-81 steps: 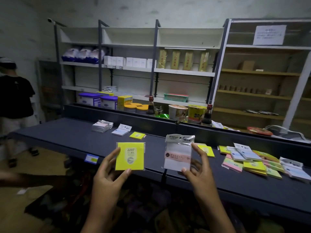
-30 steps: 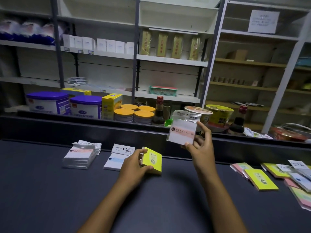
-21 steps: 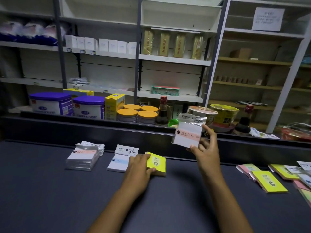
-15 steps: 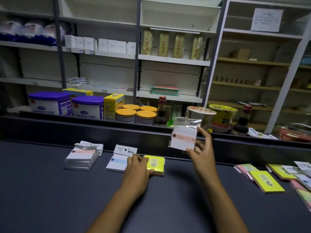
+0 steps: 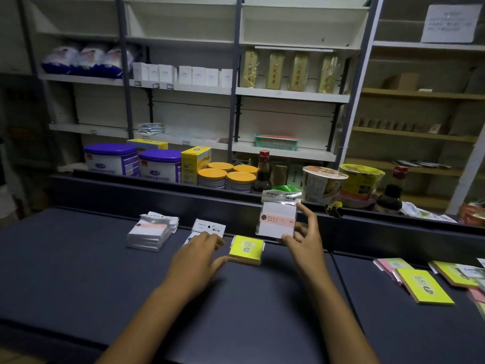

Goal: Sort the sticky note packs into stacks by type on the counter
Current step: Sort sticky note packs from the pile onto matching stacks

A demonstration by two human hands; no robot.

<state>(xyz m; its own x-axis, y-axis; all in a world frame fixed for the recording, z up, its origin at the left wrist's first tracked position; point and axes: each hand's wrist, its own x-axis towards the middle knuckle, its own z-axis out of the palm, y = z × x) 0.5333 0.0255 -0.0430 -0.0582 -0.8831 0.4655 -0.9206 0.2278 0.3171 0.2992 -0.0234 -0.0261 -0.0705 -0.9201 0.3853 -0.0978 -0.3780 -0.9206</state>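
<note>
Right hand (image 5: 304,240) lifts white pack (image 5: 277,222); left hand (image 5: 199,254) seemingly touches yellow stack (image 5: 246,249).

Counter (image 5: 78,271): three stacks in a row near its back edge. Leftmost, wrapped packs (image 5: 151,233); centre, flat packs (image 5: 208,228) partly under the left hand (image 5: 199,254); rightmost, square pads (image 5: 246,249). Loose packs (image 5: 425,283) lie well apart at right. Tins (image 5: 157,166) stand behind the counter.

White pack (image 5: 278,219) in the right hand (image 5: 304,243): pink band showing Japanese "ポストイット". Paper sign (image 5: 450,23) hanging on the top right shelf: printing unreadable.
</note>
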